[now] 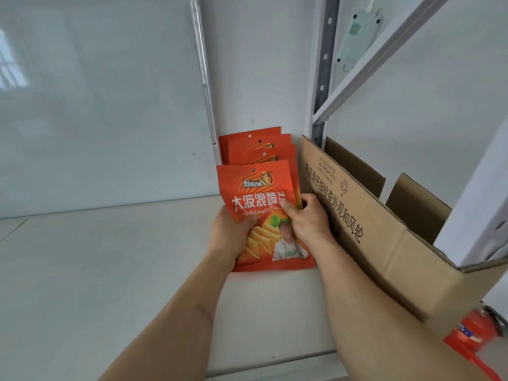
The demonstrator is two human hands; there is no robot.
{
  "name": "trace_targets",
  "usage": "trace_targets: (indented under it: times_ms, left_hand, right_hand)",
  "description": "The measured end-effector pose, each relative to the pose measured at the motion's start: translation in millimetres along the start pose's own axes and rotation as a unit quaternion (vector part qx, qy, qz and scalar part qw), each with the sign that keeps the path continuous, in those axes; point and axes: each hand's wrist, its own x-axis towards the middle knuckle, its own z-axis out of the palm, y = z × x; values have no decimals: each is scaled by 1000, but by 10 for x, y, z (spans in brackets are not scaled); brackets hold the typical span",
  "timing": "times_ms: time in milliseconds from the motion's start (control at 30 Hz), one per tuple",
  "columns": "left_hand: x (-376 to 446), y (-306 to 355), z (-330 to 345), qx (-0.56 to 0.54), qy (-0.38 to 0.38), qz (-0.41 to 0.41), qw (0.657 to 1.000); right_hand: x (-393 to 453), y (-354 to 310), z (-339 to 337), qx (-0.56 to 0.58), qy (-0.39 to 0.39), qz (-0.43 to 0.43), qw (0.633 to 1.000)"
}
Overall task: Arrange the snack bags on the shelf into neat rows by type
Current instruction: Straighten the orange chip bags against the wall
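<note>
A row of orange-red chip bags (257, 148) stands one behind another at the back right of the white shelf (110, 270), leaning toward the wall. The front bag (255, 193) carries white lettering and a chip picture. My left hand (232, 233) grips its lower left side, thumb on the front. My right hand (308, 218) holds its right edge, thumb across the front and fingers tucked behind, between the bag and the cardboard box.
An open cardboard box (384, 232) with black print stands right next to the bags. A grey shelf upright (323, 78) and a slanted beam (384, 50) rise behind it. A red fire extinguisher (470, 331) sits low at the right. A glossy white panel (96, 105) backs the shelf.
</note>
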Motion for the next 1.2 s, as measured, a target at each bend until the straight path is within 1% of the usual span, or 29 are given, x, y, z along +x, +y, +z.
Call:
trace_targets:
  times_ms: [100,233,300,400,467,500,533,600,633,700,767,833,967,1200]
  left_hand:
    - [-12,16,-29,-2,0,-13,1000]
    - [-53,56,-139,-22,22,-53,998]
    - [-98,71,-211,-14,27,-60,998]
    - [-158,59,-340,58,53,-55,995]
    - [-226,40,-464,103,72,-40,991]
    - [-266,27,-534,145,81,-27,986]
    - [-303,9,-614,206,90,-9,974]
    - [-381,-35,-791,338,105,38,934]
    - [-421,-54,-891,392,108,62,912]
    - [-492,-92,-1118,470,109,100,870]
    - [-557,-148,-1392,524,114,122,835]
    - [-620,-222,-1716,554,120,126,814]
    - [-769,-381,-2444,585,143,126,788]
    - [-1003,-681,-3837,601,177,118,770]
  right_hand:
    - [-16,-15,4,2,8,-1,1000]
    - [-49,-39,30,-7,14,4,1000]
    - [-67,-74,34,-20,14,-2,1000]
    - [-96,-139,59,-79,38,-23,996]
    - [-145,-222,94,-164,69,-63,982]
    - [-185,-278,114,-218,85,-84,969]
    - [-240,-342,140,-268,98,-109,952]
    - [-367,-467,233,-344,108,-188,914]
    - [-443,-523,304,-373,102,-238,891]
    - [-586,-573,512,-413,63,-325,848]
    - [-750,-581,784,-438,10,-377,816]
    - [-944,-603,1085,-450,-35,-403,796]
    - [-1353,-729,1728,-457,-112,-413,780]
    - [-2137,-1092,2968,-436,-160,-425,777]
